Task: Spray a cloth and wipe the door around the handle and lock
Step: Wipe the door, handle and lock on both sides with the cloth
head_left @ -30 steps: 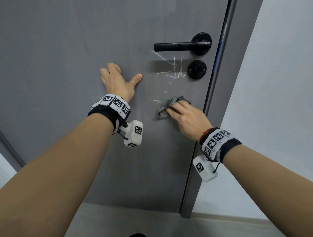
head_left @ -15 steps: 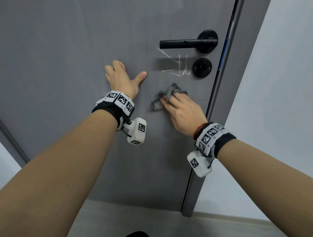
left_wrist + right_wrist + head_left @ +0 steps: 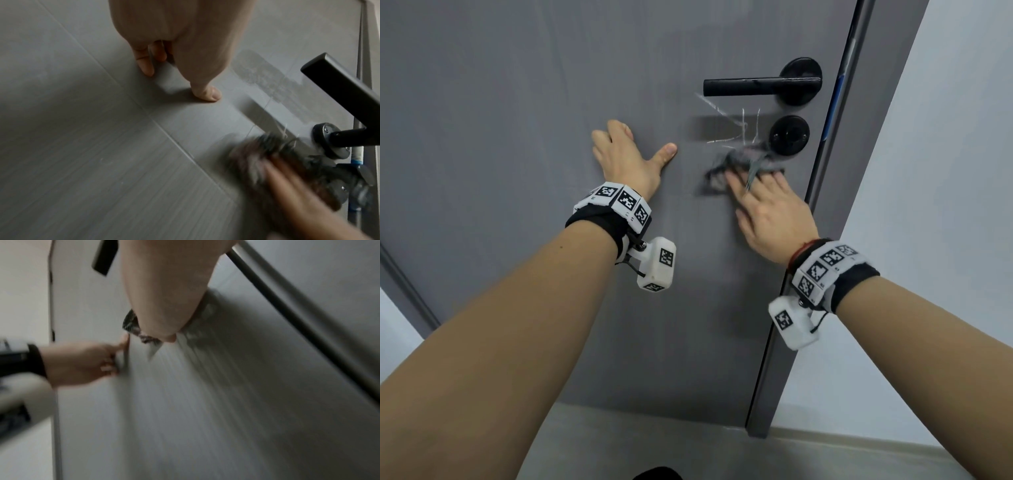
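— How far along am I?
— Mid-wipe: my right hand presses the cloth flat-fingered against the door, just below the lock. White streaks under the handle remain.
— Left?
— My left hand braces, spread, holding nothing.

One grey door is standing in view, carrying one black lever handle and one round black lock just below it. One dark cloth is lying against the door. Two hands are showing: one left hand and one right hand. Two marker-patterned wristbands are showing, one on each wrist, each carrying one white camera block.
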